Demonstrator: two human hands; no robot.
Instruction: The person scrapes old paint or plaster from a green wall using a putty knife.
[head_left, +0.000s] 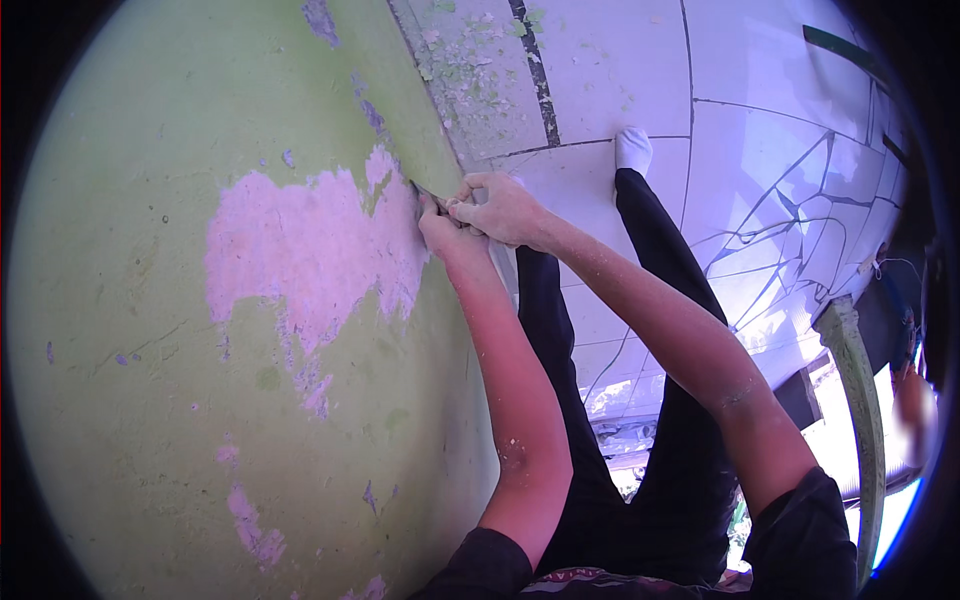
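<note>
A green painted wall fills the left side, with a large pale pink patch where paint has come off. Against the patch's right edge, my left hand grips a thin, dark scraper blade, its tip touching the wall. Close beside it, my right hand has its fingers curled onto the same tool. The fingers hide most of the tool, so its handle cannot be made out. Pale dust coats both hands and forearms.
Green and white paint flakes litter the tiled floor along the wall's foot. My sock-covered foot rests on the tiles. A thin cable crosses the floor at right, near a post. A blurred person shows at the right rim.
</note>
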